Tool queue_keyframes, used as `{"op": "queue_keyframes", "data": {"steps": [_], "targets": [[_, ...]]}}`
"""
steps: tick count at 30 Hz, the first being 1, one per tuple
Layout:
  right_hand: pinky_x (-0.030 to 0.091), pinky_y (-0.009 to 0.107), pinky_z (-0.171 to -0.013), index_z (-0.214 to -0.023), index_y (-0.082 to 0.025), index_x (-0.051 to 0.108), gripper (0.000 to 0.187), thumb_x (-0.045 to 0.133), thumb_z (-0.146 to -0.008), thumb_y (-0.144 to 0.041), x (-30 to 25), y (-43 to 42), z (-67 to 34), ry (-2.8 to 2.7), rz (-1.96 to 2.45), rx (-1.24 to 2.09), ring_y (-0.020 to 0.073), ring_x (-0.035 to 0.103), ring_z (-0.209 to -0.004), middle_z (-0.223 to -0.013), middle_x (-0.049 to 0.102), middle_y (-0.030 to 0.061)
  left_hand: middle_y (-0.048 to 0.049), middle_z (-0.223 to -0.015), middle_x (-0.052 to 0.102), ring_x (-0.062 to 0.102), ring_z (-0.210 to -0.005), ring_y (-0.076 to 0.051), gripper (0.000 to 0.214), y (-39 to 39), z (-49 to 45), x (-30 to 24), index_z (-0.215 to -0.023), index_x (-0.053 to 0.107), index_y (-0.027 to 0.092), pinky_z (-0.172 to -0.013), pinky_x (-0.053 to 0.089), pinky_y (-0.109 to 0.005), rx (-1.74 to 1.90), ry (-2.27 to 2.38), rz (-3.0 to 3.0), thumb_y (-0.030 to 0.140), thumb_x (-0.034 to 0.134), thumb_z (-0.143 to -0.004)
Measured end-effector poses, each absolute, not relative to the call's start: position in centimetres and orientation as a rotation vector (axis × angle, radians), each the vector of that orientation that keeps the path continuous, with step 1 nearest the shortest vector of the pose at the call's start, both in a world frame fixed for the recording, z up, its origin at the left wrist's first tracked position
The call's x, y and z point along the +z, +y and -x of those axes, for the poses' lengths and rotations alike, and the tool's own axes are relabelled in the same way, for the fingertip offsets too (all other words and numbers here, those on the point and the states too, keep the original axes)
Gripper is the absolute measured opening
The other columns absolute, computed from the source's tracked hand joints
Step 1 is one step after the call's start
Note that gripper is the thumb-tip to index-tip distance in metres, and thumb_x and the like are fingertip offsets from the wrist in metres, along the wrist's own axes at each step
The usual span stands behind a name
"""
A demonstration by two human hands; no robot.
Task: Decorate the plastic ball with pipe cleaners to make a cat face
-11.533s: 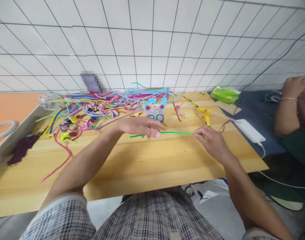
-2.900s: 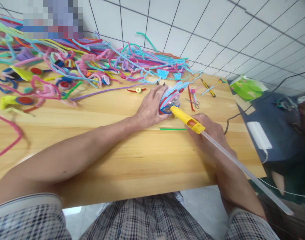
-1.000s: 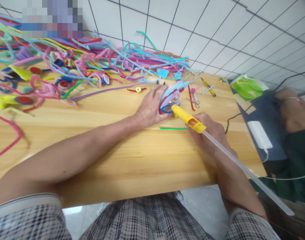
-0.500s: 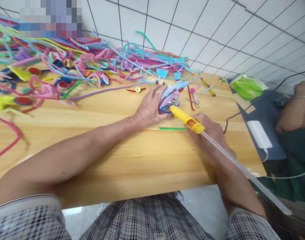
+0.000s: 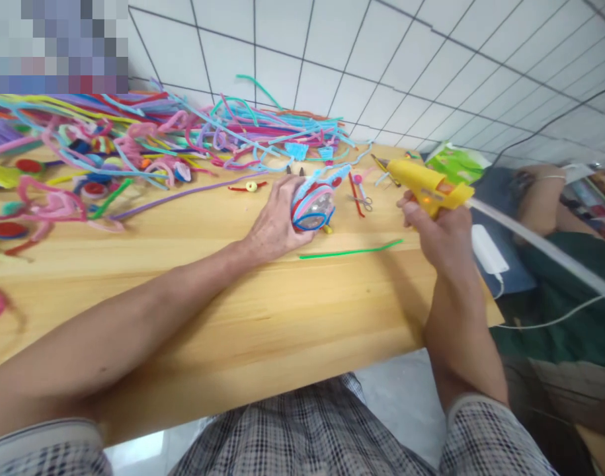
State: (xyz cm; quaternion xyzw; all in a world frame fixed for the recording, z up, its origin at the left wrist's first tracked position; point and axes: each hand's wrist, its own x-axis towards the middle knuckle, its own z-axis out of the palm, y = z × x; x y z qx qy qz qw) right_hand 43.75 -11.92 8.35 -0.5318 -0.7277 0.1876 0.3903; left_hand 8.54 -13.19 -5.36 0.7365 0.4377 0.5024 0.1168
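My left hand [image 5: 278, 215] is wrapped round a small pipe-cleaner craft [image 5: 316, 201] with blue, pink and red edging and a clear, shiny middle. Its underside is hidden by my fingers and palm. Raised over the right part of the table, my right hand [image 5: 443, 231] grips a yellow glue gun [image 5: 426, 185] by its handle. A long whitish glue stick [image 5: 540, 244] juts from the gun's back end, and the nozzle points left toward the far side. Between my hands, nearer to me, a green pipe cleaner [image 5: 352, 251] lies on the wood.
Many coloured pipe cleaners [image 5: 148, 132] are heaped along the tiled wall. Small scissors [image 5: 364, 203], a red strip [image 5: 356, 195] and a yellow cutter [image 5: 389, 173] lie beyond the craft. At right are a green packet [image 5: 455, 164], a white power strip [image 5: 489, 250] and another person's arm [image 5: 540, 205].
My right hand has lifted the glue gun away from the craft, to the right and up. My left hand still holds the craft. The view has shifted somewhat to the right.
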Motion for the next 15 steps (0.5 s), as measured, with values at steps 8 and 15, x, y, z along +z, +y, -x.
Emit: {"op": "queue_keyframes", "data": {"steps": [8, 15], "targets": [[0.067, 0.050, -0.099, -0.093, -0.029, 0.076, 0.015, 0.086, -0.096, -0.040, 5.0, -5.2, -50.2, -1.369, 1.835, 0.360, 0.0307, 0.077, -0.095, -0.092, 0.081, 0.0044, -0.0182, -0.178, 0.065, 0.070, -0.172, -0.046, 0.119, -13.2, -8.2, -5.3, -0.178, 0.040, 0.031, -0.146, 0.063, -0.067, 1.459, 1.251, -2.121, 0.030, 0.111, -0.083], [0.065, 0.054, -0.111, -0.089, -0.031, 0.067, 0.023, 0.085, -0.103, -0.029, 2.4, -4.5, -51.4, -1.346, 2.099, 0.372, 0.0394, 0.083, -0.118, -0.107, 0.086, 0.0134, -0.0153, -0.174, 0.067, 0.072, -0.163, -0.047, 0.111, -12.7, -8.0, -6.3, -0.180, 0.042, 0.033, -0.137, 0.069, -0.077, 1.532, 1.187, -2.144, 0.074, 0.105, -0.098]]}}
